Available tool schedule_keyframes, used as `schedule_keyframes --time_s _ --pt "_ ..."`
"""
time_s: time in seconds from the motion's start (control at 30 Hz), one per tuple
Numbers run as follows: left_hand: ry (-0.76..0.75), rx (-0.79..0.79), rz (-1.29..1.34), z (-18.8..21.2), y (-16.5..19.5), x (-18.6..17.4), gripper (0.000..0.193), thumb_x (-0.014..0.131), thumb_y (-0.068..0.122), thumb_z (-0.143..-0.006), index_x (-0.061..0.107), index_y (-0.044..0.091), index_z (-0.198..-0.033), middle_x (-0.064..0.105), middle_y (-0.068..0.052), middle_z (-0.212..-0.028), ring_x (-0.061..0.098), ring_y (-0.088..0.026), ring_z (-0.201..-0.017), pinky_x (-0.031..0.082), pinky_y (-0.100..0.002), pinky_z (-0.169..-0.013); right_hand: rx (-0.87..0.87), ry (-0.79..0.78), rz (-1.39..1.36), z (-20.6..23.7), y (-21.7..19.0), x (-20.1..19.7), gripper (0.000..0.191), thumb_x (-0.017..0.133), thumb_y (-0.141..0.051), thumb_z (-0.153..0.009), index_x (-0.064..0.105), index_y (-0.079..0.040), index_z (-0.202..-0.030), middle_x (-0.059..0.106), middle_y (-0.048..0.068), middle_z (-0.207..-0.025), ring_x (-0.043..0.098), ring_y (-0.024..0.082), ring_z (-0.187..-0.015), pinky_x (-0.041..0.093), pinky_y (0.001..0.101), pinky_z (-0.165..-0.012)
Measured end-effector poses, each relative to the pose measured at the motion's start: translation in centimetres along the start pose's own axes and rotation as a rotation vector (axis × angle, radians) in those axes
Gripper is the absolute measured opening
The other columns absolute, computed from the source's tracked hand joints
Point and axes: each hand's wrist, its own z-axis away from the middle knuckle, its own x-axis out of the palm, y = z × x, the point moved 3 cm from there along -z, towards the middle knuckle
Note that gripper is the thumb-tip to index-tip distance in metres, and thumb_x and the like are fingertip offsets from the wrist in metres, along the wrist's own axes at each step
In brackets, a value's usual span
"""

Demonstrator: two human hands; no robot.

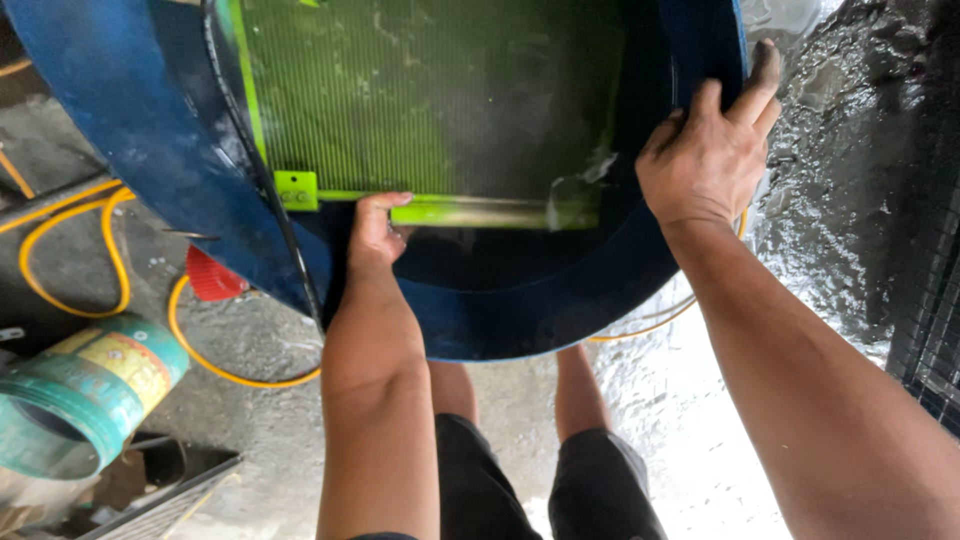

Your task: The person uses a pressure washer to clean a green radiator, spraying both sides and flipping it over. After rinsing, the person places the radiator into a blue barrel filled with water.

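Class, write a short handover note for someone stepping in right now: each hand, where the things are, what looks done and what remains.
Left hand: fingers curled on the lower bar of the bright green finned metal radiator, near its mounting tab.
Right hand: palm flat on the rim of the big blue plastic drum.
The radiator stands inside the drum, wet, some residue on the fins.
Done: radiator lowered in.
Left: cannot tell; radiator not yet released.
Yellow hose lies on the wet concrete floor.

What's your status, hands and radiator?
Left hand grips green radiator bottom edge. Right hand flat on blue tub rim. Radiator in the tub. Yellow hose on floor, left.
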Motion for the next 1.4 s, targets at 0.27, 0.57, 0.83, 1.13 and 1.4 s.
schedule_keyframes --time_s 0.27,0.57,0.83,1.13,1.4 --pt "0.038 -0.018 -0.039 -0.4 -0.2 -0.7 0.029 0.072 0.011 -0.07 0.067 -0.001 -0.095 0.071 -0.013 -0.089 0.071 -0.03 -0.081 0.06 -0.041 -0.077 0.0 -0.01 0.023 0.0 0.1 0.0 0.014 0.059 -0.008 -0.093 0.059 -0.001 -0.105 0.023 0.03 -0.162 0.048 0.047 -0.137 0.059 0.0482 -0.095" --pt "0.022 0.011 -0.02 -0.8 -0.3 -1.0 0.029 0.075 0.009 -0.073 0.066 -0.002 -0.099 0.07 -0.013 -0.093 0.071 -0.03 -0.085 0.06 -0.041 -0.085 0.007 -0.027 0.029 -0.1 0.1 0.1 0.014 0.059 -0.008 -0.092 0.06 -0.001 -0.104 0.022 0.03 -0.162 0.048 0.047 -0.137 0.059 0.0486 -0.095" --pt "0.029 -0.018 0.001 -0.9 -0.3 -1.0 0.031 0.074 0.007 -0.072 0.066 -0.003 -0.101 0.07 -0.014 -0.095 0.07 -0.032 -0.09 0.06 -0.043 -0.088 -0.008 -0.001 0.004 0.0 0.1 0.0 0.016 0.059 -0.008 -0.089 0.06 -0.001 -0.103 0.023 0.029 -0.162 0.047 0.048 -0.14 0.059 0.049 -0.097" --pt "0.036 -0.017 -0.032 -0.7 -0.3 -1.0 0.032 0.074 0.009 -0.072 0.066 -0.002 -0.101 0.071 -0.013 -0.094 0.07 -0.031 -0.087 0.06 -0.043 -0.084 0.004 -0.021 0.013 0.0 0.0 -0.1 0.02 0.06 -0.009 -0.087 0.06 -0.001 -0.105 0.022 0.028 -0.164 0.048 0.046 -0.136 0.058 0.048 -0.095" --pt "0.034 -0.009 -0.062 -0.8 -0.8 -0.6 0.028 0.076 0.012 -0.07 0.068 0.004 -0.096 0.071 -0.009 -0.089 0.069 -0.026 -0.081 0.057 -0.037 -0.071 0.002 -0.029 0.035 0.0 0.6 0.3 0.021 0.059 -0.01 -0.087 0.061 0.002 -0.105 0.022 0.03 -0.163 0.045 0.048 -0.141 0.06 0.0474 -0.096"
